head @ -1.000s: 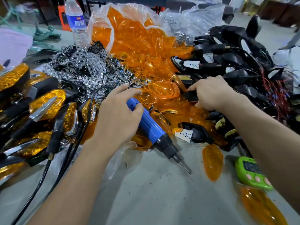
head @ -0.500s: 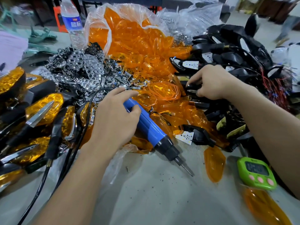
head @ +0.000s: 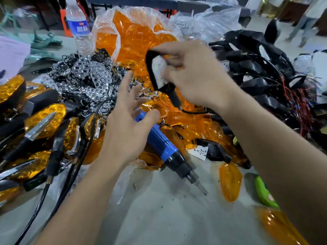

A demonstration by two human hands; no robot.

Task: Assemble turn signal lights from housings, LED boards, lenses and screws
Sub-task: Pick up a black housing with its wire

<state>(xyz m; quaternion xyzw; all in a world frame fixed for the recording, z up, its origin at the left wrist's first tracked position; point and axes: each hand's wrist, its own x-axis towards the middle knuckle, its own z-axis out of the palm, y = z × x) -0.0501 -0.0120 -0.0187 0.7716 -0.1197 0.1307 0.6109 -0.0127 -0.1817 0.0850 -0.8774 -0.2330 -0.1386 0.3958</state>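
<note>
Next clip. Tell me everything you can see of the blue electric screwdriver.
The electric screwdriver has a blue plastic-looking body, a black collar and a slim metal bit. It lies slanted, its rear on the heap of amber lenses, its bit pointing down-right over the grey table. The left hand is spread open over its rear end; whether the thumb touches it cannot be told. The right hand, gripping a black housing, is clear of it.
</note>
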